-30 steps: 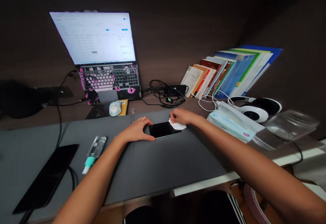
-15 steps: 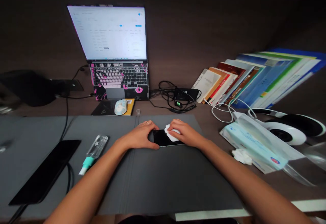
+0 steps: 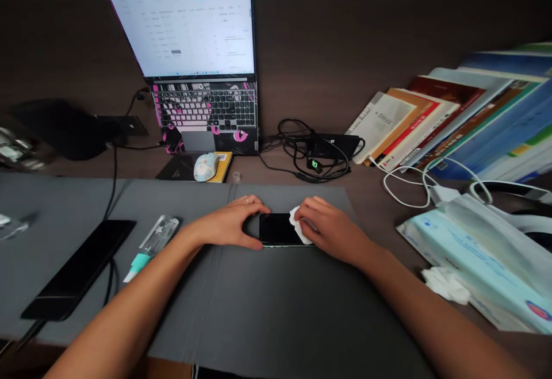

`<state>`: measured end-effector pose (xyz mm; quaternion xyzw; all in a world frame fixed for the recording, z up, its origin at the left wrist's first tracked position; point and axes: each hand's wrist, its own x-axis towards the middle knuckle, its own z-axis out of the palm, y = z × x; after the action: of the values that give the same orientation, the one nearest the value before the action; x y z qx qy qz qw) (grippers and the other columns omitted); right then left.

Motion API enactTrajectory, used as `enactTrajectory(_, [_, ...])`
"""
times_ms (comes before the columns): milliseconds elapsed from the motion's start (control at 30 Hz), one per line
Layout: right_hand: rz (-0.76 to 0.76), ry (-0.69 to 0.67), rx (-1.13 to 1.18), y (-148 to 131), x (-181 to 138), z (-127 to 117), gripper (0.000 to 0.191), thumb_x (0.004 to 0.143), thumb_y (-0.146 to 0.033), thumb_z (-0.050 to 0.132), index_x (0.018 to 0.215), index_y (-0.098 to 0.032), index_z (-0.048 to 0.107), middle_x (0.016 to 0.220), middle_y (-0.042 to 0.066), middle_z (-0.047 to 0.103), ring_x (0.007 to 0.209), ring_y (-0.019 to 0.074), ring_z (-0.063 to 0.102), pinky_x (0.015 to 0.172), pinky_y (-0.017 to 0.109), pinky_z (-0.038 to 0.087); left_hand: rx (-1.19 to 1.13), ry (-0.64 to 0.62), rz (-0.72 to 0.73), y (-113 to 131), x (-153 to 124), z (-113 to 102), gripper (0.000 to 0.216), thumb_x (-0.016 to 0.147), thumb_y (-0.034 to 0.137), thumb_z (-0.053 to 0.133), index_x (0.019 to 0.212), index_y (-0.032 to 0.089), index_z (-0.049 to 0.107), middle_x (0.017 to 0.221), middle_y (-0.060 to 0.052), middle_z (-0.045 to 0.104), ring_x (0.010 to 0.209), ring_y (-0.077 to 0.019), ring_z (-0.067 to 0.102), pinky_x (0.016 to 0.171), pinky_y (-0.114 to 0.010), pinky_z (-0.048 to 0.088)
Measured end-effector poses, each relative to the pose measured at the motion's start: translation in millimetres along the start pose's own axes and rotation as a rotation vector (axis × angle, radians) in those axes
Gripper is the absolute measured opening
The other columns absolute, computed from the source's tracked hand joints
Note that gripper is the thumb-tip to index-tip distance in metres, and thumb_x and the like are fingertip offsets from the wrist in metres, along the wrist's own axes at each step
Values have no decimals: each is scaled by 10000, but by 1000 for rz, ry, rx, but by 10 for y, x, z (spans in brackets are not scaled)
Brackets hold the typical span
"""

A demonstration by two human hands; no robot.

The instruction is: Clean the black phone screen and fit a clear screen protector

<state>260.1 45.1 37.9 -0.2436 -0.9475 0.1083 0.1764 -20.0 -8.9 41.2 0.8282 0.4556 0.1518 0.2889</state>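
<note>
The left hand (image 3: 233, 224) grips a phone (image 3: 275, 229) while the right hand (image 3: 333, 230) holds a tissue (image 3: 299, 229) against it.

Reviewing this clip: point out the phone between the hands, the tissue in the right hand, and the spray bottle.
Phone (image 3: 276, 229): head view, dark screen.
Tissue (image 3: 298, 232): head view, exposed left portion.
Spray bottle (image 3: 158, 236): head view, clear body.

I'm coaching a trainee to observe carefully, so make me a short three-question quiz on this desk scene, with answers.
1. What does the right hand hold over the rectangular black phone?
2. True or false: the clear plastic bottle with a turquoise neck lies on its side.
3. Where are the leaning multicoloured paper books relative to the open pink-and-black laptop: (a) left, (b) right?

Key: 1. A soft white tissue. 2. True. 3. b.
</note>
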Motion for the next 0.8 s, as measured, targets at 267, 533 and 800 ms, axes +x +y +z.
enactTrajectory(267, [-29, -54, 109, -76, -56, 12, 264, 992, -338, 593, 1209, -200, 652, 1133, 106, 613, 1093, 264, 545, 942, 418, 478, -35, 5, -21, 18, 10, -3, 638, 757, 396, 824, 1323, 246, 570, 1220, -68, 570, 1180, -290, 527, 1049, -448, 414])
enactTrajectory(533, [-30, -81, 220, -77, -55, -5, 266, 973, -333, 625, 1206, -214, 673, 1115, 88, 627, 1121, 259, 563, 956, 414, 488, -26, -11, -5, 0, 11, -11, 642, 791, 444, 807, 1349, 252, 553, 1219, -72, 556, 1181, -290, 520, 1047, -455, 420])
enactTrajectory(800, [28, 42, 108, 38, -21, 37, 172, 1000, -249, 525, 979, -205, 690, 975, 83, 641, 955, 241, 586, 870, 392, 482, -21, -7, 7, -17, 8, -9, 609, 798, 438, 812, 1332, 272, 571, 1205, -62, 563, 1180, -278, 527, 1058, -450, 417])
